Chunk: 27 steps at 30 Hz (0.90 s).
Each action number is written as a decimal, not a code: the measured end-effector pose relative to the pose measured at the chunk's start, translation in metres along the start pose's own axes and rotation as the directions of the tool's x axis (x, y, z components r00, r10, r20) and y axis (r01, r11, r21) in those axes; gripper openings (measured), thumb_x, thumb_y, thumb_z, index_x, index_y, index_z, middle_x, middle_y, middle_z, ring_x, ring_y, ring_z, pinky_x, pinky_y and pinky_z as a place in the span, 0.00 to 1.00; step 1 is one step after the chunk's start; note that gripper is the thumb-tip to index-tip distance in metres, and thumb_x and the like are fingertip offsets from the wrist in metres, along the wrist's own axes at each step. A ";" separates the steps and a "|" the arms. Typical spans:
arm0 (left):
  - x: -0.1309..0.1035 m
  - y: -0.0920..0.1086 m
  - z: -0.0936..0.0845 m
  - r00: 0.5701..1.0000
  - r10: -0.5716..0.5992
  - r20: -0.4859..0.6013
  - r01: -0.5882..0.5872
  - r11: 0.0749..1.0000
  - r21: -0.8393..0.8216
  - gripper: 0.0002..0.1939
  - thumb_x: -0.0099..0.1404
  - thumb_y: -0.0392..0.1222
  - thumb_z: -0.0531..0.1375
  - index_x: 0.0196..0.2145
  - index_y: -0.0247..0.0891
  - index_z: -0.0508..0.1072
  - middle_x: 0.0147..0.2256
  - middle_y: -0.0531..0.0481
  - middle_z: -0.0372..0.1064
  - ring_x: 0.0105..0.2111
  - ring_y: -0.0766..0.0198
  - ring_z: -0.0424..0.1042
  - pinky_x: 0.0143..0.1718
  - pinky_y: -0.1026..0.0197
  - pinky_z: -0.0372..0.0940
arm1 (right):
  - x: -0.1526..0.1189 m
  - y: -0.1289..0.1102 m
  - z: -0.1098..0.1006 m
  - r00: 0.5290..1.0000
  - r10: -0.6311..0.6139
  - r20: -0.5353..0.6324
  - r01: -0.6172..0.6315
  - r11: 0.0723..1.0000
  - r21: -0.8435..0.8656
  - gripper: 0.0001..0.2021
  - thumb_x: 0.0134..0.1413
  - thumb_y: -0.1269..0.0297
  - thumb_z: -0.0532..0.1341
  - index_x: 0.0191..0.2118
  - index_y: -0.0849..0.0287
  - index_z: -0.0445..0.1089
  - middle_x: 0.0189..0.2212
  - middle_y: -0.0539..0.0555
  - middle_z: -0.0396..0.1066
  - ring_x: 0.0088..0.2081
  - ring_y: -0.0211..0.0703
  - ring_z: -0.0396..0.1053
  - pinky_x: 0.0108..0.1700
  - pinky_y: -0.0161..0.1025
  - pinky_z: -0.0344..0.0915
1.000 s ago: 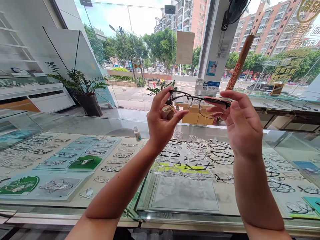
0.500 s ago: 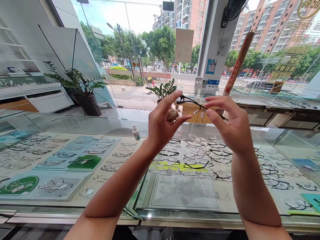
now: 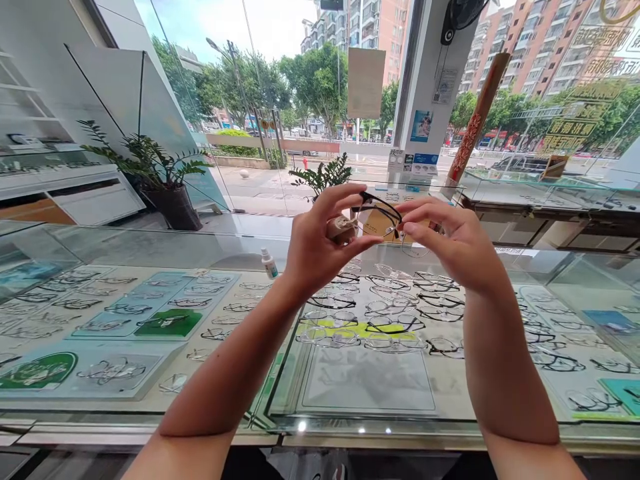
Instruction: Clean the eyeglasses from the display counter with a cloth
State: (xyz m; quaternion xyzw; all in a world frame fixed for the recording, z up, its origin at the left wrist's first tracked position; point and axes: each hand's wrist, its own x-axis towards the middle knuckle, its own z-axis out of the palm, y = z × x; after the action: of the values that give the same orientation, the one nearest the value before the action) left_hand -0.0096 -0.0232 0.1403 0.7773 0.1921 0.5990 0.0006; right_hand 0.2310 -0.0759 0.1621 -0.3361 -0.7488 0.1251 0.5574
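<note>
Holds black-rimmed glasses (image 3: 383,209) up above the table (image 3: 225,248), clamped at one side in the left hand (image 3: 316,239) and pinched near the middle in the right hand (image 3: 457,243), probably for steadiness. Tucks a beige bundle (image 3: 341,229) inside the left hand, perhaps for a freer fingertip grip.

Glasses (image 3: 384,208) partly behind hands (image 3: 455,243)

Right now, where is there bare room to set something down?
Bare glass counter lies left of the white bottle, and over the grey panel before the rows of frames. Crowded: around the eyeglasses between left hand and right hand.
</note>
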 end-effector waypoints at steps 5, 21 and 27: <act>0.003 -0.001 -0.006 0.997 -0.049 0.065 0.054 0.995 -0.085 0.39 0.56 0.64 0.79 0.58 0.43 0.74 0.47 0.46 0.82 0.25 0.71 0.76 0.23 0.68 0.67 | 0.004 0.006 -0.005 0.988 0.084 0.128 -0.100 0.987 0.129 0.04 0.63 0.61 0.71 0.36 0.51 0.84 0.53 0.54 0.84 0.58 0.55 0.79 0.66 0.58 0.71; 0.001 -0.011 0.011 0.999 -0.033 -0.005 0.032 0.986 -0.163 0.37 0.58 0.59 0.80 0.57 0.45 0.71 0.45 0.47 0.79 0.32 0.67 0.76 0.25 0.67 0.65 | 0.008 0.008 -0.004 0.961 0.274 0.033 -0.272 0.918 0.288 0.02 0.54 0.62 0.75 0.31 0.51 0.87 0.35 0.52 0.86 0.41 0.47 0.81 0.52 0.49 0.76; -0.006 0.010 0.017 0.960 0.197 -0.198 -0.199 0.980 0.009 0.15 0.73 0.40 0.70 0.29 0.39 0.73 0.20 0.57 0.66 0.19 0.73 0.60 0.21 0.65 0.54 | 0.006 -0.002 -0.006 0.947 0.320 -0.042 -0.278 0.876 0.395 0.02 0.52 0.61 0.75 0.31 0.50 0.85 0.36 0.51 0.86 0.43 0.48 0.82 0.54 0.49 0.77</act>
State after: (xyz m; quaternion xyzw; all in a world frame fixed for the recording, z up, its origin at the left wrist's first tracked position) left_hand 0.0080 -0.0299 0.1319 0.7291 0.1092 0.6715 -0.0742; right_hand 0.2343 -0.0746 0.1701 -0.3382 -0.6179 0.3359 0.6253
